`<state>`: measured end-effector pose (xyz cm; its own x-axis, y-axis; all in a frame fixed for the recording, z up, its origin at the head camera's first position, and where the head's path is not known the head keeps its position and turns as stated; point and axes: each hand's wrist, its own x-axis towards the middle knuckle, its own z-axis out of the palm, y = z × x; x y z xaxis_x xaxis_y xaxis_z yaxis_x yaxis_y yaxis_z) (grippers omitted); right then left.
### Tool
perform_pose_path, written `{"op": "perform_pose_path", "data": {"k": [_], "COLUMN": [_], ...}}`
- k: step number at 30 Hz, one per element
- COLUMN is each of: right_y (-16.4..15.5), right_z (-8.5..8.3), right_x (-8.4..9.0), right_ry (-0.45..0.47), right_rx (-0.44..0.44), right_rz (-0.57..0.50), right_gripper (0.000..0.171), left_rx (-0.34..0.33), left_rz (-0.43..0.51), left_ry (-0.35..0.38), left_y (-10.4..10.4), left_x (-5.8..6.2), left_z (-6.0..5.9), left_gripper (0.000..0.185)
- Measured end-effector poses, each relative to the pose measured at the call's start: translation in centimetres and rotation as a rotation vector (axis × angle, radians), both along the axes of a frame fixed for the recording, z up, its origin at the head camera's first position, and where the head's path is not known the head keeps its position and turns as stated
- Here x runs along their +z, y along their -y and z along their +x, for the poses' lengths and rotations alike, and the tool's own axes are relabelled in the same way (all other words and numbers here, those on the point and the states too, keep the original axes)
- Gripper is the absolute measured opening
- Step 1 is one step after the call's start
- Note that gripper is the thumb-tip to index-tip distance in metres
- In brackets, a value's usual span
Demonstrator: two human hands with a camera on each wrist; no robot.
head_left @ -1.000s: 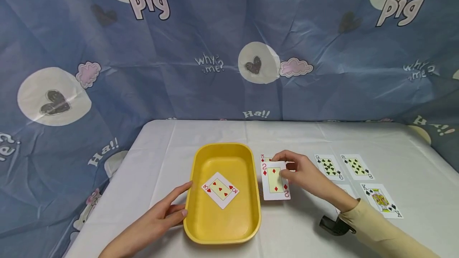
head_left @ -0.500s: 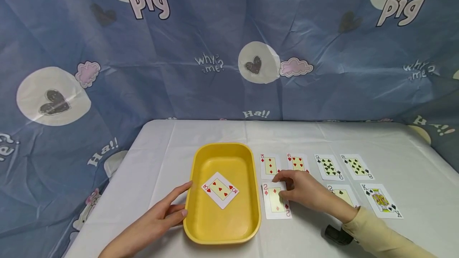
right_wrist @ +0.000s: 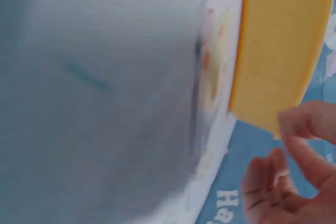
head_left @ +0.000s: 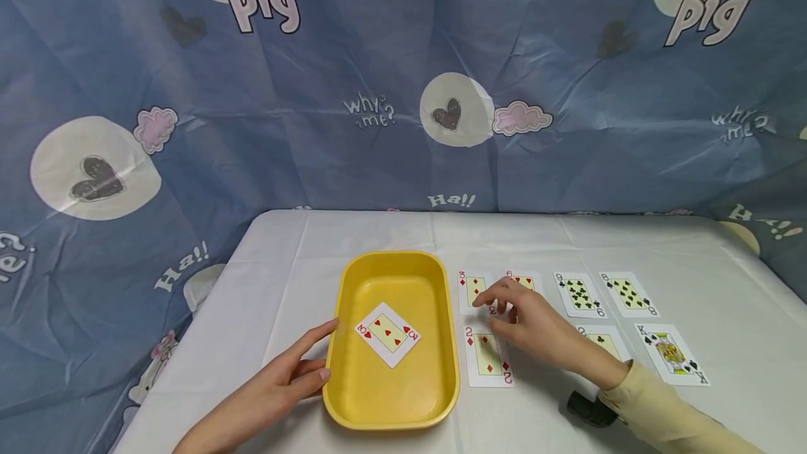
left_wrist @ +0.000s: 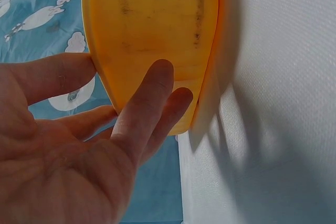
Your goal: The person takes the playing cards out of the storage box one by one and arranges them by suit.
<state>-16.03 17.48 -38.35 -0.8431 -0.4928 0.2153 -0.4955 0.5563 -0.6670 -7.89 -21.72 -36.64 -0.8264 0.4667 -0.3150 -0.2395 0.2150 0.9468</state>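
A yellow plastic tray (head_left: 391, 405) stands mid-table in the head view, with a five of hearts playing card (head_left: 387, 336) lying askew inside. My left hand (head_left: 284, 370) touches the tray's left side with extended fingers; in the left wrist view its fingertips rest against the outer wall (left_wrist: 157, 30). To the right of the tray, a two of diamonds (head_left: 486, 357) lies face up. Just above that card is my right hand (head_left: 536, 321), its fingers loosely bent and holding nothing. Behind it, the three of diamonds (head_left: 468, 294) and six of hearts (head_left: 533, 281) are partly covered.
Further right lie a nine of clubs (head_left: 576, 293), an eight of clubs (head_left: 628, 293), a king of spades (head_left: 671, 354) and a two of clubs (head_left: 604, 342), partly hidden by the right wrist. A white cloth covers the table (head_left: 290, 265); a blue patterned curtain (head_left: 378, 174) hangs behind.
The right hand brought the two of diamonds down toward the near side, laid it on the table below the three of diamonds, and let go, rising slightly. The left hand stays still.
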Motion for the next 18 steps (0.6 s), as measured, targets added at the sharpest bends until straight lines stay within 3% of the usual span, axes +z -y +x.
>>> {"op": "perform_pose_path", "data": {"k": [10, 13, 18], "right_y": [3.7, 5.3, 8.1], "right_z": [0.2, 0.0, -0.9], "right_x": [2.3, 2.8, 3.1], "right_ry": [-0.012, 0.031, 0.078], "right_rx": [0.225, 0.310, 0.426], "right_rz": [-0.273, -0.266, -0.158], "right_gripper": [0.034, 0.032, 0.032], "left_rx": [0.009, 0.009, 0.011], "left_rz": [-0.015, -0.015, -0.032], "left_ry": [-0.017, -0.011, -0.003], "left_y": [-0.1, -0.1, 0.0], "left_x": [0.0, 0.1, 0.1], "left_z": [0.1, 0.1, 0.0], "left_gripper": [0.066, 0.066, 0.067]}}
